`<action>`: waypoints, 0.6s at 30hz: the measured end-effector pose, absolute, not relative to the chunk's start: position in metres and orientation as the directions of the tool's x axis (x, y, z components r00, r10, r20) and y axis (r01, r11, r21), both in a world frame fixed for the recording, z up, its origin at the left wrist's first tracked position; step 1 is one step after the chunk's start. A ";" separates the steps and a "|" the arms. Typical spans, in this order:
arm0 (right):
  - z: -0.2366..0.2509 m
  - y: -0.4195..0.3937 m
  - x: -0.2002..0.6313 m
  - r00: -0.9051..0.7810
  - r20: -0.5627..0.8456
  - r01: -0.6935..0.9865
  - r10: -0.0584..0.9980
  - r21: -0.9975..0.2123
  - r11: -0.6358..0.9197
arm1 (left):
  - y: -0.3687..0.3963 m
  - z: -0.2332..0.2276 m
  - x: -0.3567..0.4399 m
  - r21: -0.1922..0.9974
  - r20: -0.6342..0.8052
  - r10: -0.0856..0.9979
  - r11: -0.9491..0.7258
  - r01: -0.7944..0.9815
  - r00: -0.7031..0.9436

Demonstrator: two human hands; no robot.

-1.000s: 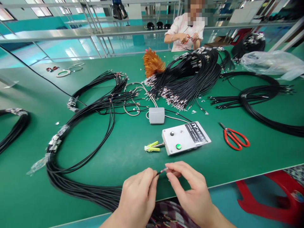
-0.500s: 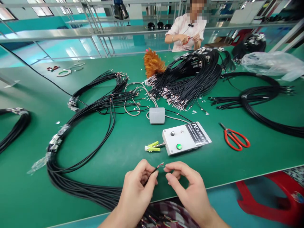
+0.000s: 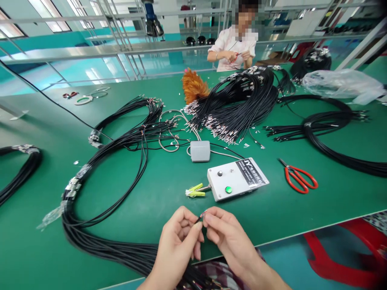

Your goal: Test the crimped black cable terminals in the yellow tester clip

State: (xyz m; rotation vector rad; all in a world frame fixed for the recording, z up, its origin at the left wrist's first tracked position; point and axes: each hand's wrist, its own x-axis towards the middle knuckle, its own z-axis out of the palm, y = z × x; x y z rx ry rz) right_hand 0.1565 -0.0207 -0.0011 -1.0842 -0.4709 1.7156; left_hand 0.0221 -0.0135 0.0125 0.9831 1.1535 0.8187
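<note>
Between thumb and fingers, my left hand (image 3: 181,237) grips a black cable (image 3: 198,219) close to its stripped end. My right hand (image 3: 223,227) pinches the thin bared wires at the tip of that cable; the fingertips hide most of them. Under my left wrist runs a thick bundle of black cables (image 3: 111,243), curving up the left side of the table and hanging over the front edge. Just beyond my hands lies a white box (image 3: 223,183) with a green button, a knob and a yellow clip (image 3: 196,190) on its shaft.
Red-handled scissors (image 3: 299,179) lie at right, and a grey pedal (image 3: 200,151) sits behind the box. Further back are a large cable pile (image 3: 238,104), an orange feather duster (image 3: 194,86) and a plastic bag (image 3: 343,84). A person (image 3: 234,50) works across the green table (image 3: 136,201).
My right hand has moved left and closed its fingertips on the bared wires, which stood free before. My left hand keeps its hold. The whole view has shifted slightly.
</note>
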 end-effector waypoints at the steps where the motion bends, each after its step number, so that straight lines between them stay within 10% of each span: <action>1: -0.002 -0.020 0.156 -0.119 -0.451 -0.559 0.884 -0.706 -0.436 | -0.012 0.012 0.022 0.931 -0.335 0.911 0.359 -0.062 0.241; 10: -0.004 -0.024 0.170 -0.045 -0.345 -0.217 0.938 -0.913 -0.346 | 0.001 0.008 0.034 0.914 -0.350 0.897 0.390 -0.113 0.271; 18: -0.014 -0.026 0.177 -0.054 0.023 0.270 0.998 -0.962 0.037 | -0.016 -0.008 0.024 0.963 -0.264 0.948 0.247 0.111 0.180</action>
